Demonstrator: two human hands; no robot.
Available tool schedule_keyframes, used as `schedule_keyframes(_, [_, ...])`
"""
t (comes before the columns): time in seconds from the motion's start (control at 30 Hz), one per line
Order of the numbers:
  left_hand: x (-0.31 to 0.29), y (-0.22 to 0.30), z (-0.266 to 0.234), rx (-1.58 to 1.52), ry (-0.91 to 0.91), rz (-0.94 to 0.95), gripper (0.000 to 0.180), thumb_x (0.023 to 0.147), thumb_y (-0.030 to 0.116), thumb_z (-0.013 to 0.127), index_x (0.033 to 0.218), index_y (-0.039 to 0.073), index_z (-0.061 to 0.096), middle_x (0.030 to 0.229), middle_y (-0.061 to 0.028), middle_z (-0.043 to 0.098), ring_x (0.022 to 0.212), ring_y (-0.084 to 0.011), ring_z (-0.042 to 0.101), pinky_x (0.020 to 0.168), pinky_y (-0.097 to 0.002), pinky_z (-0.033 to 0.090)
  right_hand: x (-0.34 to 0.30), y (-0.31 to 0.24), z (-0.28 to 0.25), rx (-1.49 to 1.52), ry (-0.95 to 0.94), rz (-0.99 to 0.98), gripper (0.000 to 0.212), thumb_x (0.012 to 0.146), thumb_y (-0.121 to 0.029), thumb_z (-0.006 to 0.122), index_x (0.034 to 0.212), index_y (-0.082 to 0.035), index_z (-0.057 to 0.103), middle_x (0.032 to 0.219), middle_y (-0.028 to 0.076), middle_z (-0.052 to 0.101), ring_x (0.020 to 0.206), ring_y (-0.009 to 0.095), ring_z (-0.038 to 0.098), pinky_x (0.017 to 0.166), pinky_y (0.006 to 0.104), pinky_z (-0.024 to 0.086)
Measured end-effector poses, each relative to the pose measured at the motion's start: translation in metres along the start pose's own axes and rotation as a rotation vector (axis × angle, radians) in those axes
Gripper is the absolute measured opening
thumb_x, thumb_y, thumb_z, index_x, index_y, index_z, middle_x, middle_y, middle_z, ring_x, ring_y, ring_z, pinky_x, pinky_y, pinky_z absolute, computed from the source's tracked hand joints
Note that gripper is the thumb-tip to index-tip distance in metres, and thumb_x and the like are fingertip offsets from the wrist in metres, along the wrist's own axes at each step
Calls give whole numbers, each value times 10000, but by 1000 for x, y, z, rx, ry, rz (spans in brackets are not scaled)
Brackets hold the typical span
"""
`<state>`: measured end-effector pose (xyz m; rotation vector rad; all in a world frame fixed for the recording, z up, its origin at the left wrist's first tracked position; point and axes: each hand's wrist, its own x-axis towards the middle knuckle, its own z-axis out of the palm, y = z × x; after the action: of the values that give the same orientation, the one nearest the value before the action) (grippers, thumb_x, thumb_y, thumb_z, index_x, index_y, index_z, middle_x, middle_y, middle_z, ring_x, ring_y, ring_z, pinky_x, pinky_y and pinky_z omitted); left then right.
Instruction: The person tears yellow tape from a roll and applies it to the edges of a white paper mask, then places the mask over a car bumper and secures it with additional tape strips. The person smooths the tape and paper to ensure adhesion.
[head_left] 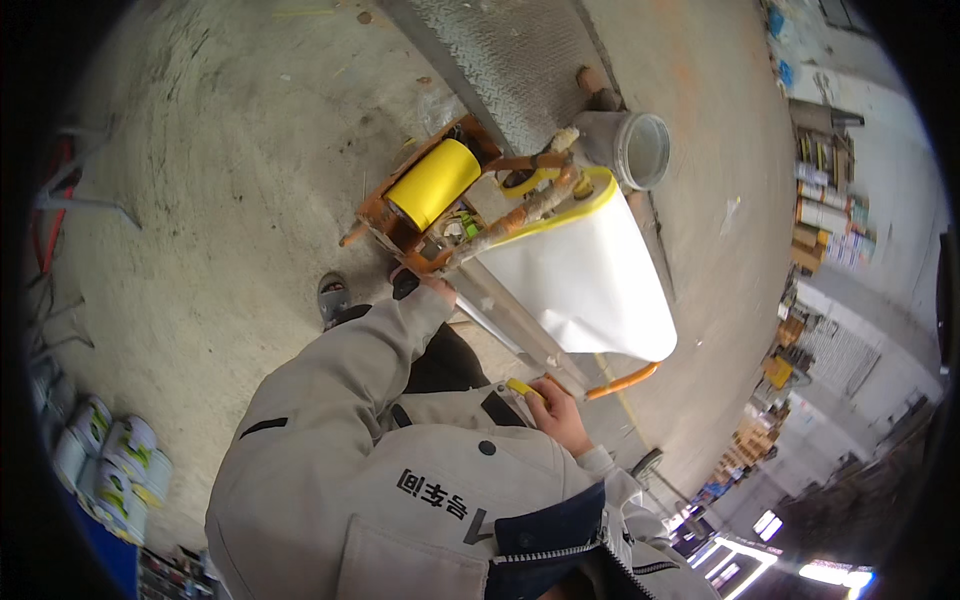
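My left hand (437,287) rests at the near end of a rusty orange metal frame (428,262), its fingers mostly hidden by the frame and a grey bar (520,318). Lower and to the right, close to my jacket, my right hand (562,418) is closed around a small yellow tool (520,388) whose kind I cannot make out. A wide white sheet (575,275) with a yellow edge hangs in a curve beyond the bar. In the frame's tray lies a bright yellow roll (436,183), with small green and other items beside it.
A whitish bucket (645,150) stands on the floor past the sheet, near a patterned metal plate (500,75). Wrapped rolls (125,465) lie at the lower left. Stacked boxes (828,210) line the right side. An orange-tipped bar (625,380) sticks out below the sheet.
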<state>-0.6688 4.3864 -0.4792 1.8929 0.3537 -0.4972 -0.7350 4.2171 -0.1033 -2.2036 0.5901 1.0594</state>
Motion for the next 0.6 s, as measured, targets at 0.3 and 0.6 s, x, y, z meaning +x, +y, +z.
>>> schedule_keyframes(0.3, [-38,-72,-93,-6,-191,-119,288,1100,327,651,1116,40,653,1042,-208,721,919,-415,678,814,-509,541,-62,-1,96,337,210,53,455,1108,-239,643,1522,-97,519,907,123,748,733,223,684,691,394,553])
schedule_keyframes(0.6, [-103,-148,-183,260,-322,-142,379,1020,431,724,1062,55,753,947,-163,770,865,-337,740,790,-476,576,-97,16,127,1250,-8,123,586,1068,-67,481,1652,-88,444,799,11,423,661,140,426,665,300,452])
